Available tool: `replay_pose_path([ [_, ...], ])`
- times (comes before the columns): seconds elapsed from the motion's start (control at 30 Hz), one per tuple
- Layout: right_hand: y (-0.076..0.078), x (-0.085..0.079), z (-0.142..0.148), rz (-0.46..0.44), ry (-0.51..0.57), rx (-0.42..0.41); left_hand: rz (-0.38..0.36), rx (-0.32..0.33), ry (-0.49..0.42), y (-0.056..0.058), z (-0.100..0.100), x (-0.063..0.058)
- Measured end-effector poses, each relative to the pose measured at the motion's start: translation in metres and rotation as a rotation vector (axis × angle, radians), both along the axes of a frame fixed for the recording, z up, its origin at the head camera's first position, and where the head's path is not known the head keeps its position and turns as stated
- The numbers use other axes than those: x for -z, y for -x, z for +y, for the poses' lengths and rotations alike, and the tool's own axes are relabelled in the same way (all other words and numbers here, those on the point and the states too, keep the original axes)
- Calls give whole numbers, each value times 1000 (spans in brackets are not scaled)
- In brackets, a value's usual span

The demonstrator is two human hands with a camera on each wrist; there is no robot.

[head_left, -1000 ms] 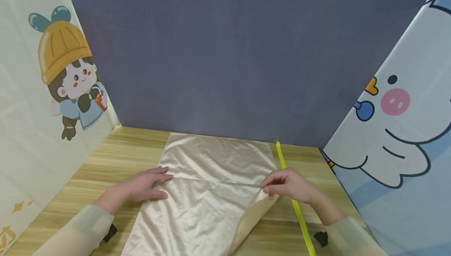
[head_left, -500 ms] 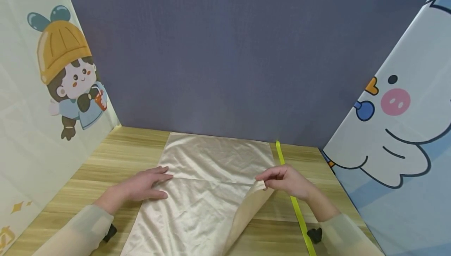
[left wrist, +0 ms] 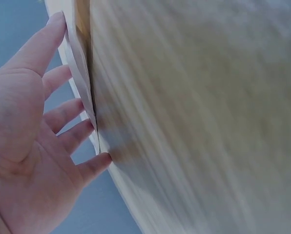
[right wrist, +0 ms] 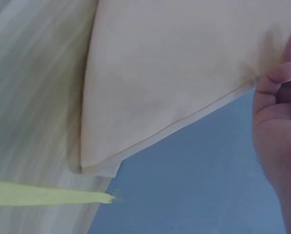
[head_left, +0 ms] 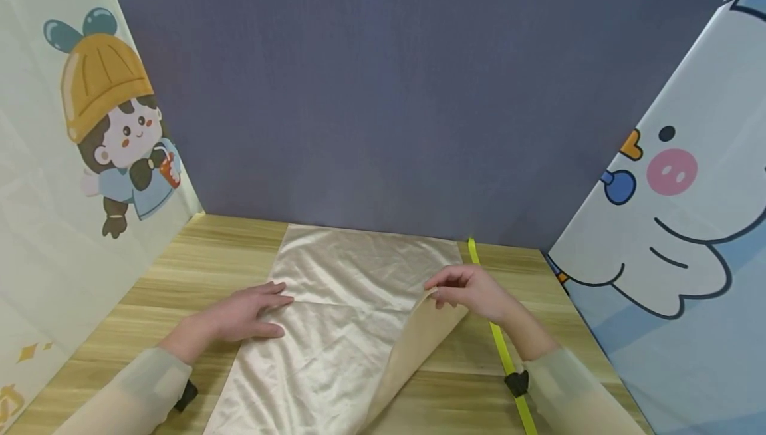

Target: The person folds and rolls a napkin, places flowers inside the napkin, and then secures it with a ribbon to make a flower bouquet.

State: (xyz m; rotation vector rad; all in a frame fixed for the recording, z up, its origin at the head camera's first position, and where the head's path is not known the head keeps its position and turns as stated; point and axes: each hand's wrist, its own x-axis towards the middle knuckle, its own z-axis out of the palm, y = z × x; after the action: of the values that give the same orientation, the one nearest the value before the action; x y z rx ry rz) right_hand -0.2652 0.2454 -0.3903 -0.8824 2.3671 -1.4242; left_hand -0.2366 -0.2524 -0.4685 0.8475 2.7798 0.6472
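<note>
A shiny beige satin cloth (head_left: 317,355) lies on the wooden table, with a crosswise edge showing where one layer lies over another. My left hand (head_left: 239,315) rests with spread, straight fingers on the cloth's left border; the left wrist view shows those fingertips (left wrist: 102,160) along the cloth's edge. Between thumb and fingers, my right hand (head_left: 473,295) pinches the right part of the upper layer and holds it raised. The lifted flap shows its matte tan underside (head_left: 413,365), which also fills much of the right wrist view, beside the right hand (right wrist: 282,117).
A yellow strip (head_left: 501,348) runs along the table (head_left: 455,402) right of the cloth. A dark grey-blue panel (head_left: 383,89) closes off the back. Printed cartoon panels stand on the left (head_left: 36,175) and right (head_left: 688,235). Small black pieces sit by both sleeves.
My right hand has moved left and farther back with the pinched cloth edge, turning more of the tan underside up. My left hand has stayed in place.
</note>
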Motion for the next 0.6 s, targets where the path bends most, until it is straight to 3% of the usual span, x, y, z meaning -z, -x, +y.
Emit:
replay_pose_path([
  [0.6, 39, -32, -67, 16, 83, 38, 11, 7, 11, 3, -3, 4],
])
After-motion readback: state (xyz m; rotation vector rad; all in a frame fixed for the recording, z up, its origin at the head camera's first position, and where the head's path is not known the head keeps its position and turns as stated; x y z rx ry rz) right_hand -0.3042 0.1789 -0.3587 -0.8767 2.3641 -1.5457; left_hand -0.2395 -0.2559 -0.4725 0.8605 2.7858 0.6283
